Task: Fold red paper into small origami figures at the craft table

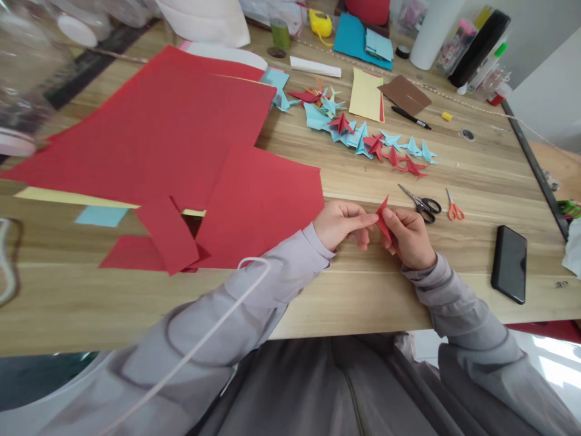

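A small piece of folded red paper (384,223), narrow and pointed at its top, is held above the near part of the table. My right hand (412,237) pinches it between thumb and fingers from the right. From the left, my left hand (341,223) has its fingertips closed at the paper's left edge; its lower fingers are curled. Large red paper sheets (267,203) lie beside and partly under my left forearm. Behind my right hand are black-handled scissors (425,207) and small orange-handled scissors (454,209).
Several folded red and blue paper cranes (374,145) form a row farther back. A phone (509,264) lies at the right. Red paper strips (167,235) are at the left. Yellow paper (365,94), brown paper (405,94) and a black pen (411,117) lie toward the back.
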The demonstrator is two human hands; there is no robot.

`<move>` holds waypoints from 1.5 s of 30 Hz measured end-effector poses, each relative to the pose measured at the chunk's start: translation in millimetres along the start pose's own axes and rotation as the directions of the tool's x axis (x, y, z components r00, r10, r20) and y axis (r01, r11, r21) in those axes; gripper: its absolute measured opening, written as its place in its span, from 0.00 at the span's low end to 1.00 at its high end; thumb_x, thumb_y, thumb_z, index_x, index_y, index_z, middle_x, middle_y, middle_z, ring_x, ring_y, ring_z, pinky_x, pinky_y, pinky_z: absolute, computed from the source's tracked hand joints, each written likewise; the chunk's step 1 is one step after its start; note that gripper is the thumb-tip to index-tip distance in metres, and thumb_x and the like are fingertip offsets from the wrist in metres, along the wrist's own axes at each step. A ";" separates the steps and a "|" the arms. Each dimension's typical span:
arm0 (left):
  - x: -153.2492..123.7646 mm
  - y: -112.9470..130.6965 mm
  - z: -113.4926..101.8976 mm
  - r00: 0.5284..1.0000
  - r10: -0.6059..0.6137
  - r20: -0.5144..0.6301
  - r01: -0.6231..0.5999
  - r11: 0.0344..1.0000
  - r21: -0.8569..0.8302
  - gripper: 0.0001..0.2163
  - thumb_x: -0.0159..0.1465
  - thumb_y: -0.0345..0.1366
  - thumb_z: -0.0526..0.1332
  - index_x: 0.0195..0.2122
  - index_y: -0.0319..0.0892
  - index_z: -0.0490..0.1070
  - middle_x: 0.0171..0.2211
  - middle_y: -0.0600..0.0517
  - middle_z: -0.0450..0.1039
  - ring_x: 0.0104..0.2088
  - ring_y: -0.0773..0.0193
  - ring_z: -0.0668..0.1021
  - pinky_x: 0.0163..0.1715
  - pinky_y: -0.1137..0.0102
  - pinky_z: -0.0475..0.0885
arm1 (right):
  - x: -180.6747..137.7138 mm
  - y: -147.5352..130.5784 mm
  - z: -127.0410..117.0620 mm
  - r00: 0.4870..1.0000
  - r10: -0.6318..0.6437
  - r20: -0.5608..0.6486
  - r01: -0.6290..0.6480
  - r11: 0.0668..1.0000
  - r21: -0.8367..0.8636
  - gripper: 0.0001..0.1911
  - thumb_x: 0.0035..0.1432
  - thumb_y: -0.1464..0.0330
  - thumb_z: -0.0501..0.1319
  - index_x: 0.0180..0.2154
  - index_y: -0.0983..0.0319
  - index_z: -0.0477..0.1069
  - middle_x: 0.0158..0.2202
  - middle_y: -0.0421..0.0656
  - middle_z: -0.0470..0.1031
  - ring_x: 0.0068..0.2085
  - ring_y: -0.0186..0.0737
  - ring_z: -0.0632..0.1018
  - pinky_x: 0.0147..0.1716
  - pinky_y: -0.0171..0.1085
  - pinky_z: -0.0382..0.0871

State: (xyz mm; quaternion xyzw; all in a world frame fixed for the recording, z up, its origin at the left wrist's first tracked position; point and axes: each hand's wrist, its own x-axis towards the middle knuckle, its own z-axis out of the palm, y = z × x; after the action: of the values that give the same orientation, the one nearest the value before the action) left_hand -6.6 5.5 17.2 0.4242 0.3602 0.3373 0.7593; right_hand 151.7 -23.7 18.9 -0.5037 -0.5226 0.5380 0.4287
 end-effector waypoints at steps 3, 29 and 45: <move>1.8 -2.8 -2.2 0.989 0.108 -0.097 -0.104 0.994 0.038 0.18 0.53 0.46 0.68 0.16 0.39 0.67 0.09 0.55 0.65 0.11 0.72 0.67 0.13 0.76 0.59 | 1.6 0.1 -1.4 0.998 -0.029 -0.064 0.028 1.000 -0.012 0.24 0.55 0.51 0.60 0.19 0.62 0.64 0.11 0.35 0.64 0.11 0.25 0.60 0.09 0.28 0.49; 2.3 -9.2 4.4 0.928 0.323 -0.185 -0.302 0.944 0.137 0.13 0.48 0.39 0.70 0.27 0.38 0.69 0.23 0.54 0.73 0.25 0.66 0.76 0.30 0.68 0.73 | -3.8 0.8 0.2 0.991 -0.136 0.010 0.136 0.986 -0.095 0.32 0.60 0.44 0.46 0.23 0.62 0.68 0.16 0.39 0.68 0.17 0.31 0.69 0.16 0.32 0.62; 3.4 -4.6 -0.7 0.930 0.304 -0.208 -0.290 0.952 0.098 0.12 0.45 0.40 0.73 0.28 0.38 0.79 0.30 0.48 0.80 0.33 0.61 0.80 0.39 0.64 0.76 | 4.1 0.7 -1.9 0.988 -0.151 -0.035 0.150 0.988 -0.021 0.13 0.50 0.61 0.68 0.29 0.63 0.69 0.21 0.36 0.70 0.22 0.28 0.69 0.22 0.31 0.64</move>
State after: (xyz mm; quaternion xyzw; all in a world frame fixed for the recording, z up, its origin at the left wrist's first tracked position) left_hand -4.5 6.6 12.1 0.4582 0.3848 0.4814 0.6405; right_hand 153.2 -19.4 17.9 -0.4766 -0.5562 0.4899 0.4728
